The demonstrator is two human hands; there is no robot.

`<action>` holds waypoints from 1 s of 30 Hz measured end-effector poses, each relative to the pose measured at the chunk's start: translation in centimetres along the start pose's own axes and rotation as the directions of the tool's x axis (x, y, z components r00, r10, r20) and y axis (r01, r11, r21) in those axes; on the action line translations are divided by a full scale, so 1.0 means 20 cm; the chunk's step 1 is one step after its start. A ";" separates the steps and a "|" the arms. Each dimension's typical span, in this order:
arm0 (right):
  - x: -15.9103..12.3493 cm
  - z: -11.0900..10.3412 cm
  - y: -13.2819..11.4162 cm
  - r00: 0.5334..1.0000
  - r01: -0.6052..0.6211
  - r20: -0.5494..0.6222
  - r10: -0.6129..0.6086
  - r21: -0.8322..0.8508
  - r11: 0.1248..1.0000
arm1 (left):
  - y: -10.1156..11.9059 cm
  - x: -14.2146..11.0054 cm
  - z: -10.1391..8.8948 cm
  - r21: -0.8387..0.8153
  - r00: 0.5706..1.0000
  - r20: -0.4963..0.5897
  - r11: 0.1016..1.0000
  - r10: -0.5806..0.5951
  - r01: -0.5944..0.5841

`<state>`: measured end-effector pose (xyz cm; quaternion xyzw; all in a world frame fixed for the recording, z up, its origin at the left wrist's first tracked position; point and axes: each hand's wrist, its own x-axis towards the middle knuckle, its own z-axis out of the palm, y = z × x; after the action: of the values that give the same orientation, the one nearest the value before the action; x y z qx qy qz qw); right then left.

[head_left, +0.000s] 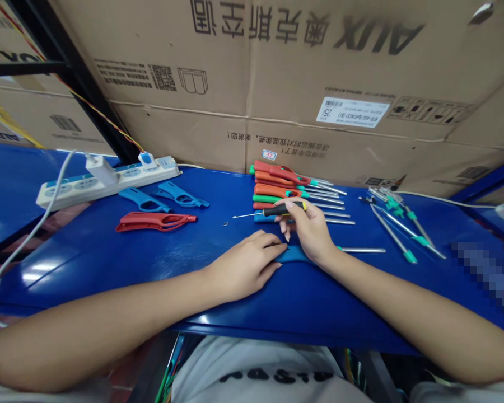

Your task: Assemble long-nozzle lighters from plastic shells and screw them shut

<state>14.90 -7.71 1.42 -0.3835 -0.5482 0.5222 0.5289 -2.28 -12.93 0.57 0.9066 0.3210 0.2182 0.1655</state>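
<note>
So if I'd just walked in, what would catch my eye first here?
Probably the two bare hands mid-table: the right hand holds a small black-handled screwdriver, while the left hand presses down on a blue handle piece. Just behind them lies a bright stack of red, orange and green handled tools. To the left, a white power strip sits on the blue table.

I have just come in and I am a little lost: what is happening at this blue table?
A person sits at the blue table. The right hand holds a small black screwdriver, tip pointing left. The left hand rests flat, fingers on a blue handle piece. A stack of coloured tools lies just behind the hands.
</note>
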 end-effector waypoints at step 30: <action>-0.05 -0.24 -0.20 0.948 0.021 -0.316 0.037 0.180 0.983 | 0.01 0.07 -0.02 -0.703 0.925 -0.149 0.695 -0.351 0.150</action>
<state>20.19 -8.50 4.58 -0.4153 -0.4045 0.5033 0.6408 -1.40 -12.15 1.46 0.6907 0.3598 0.4175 0.4681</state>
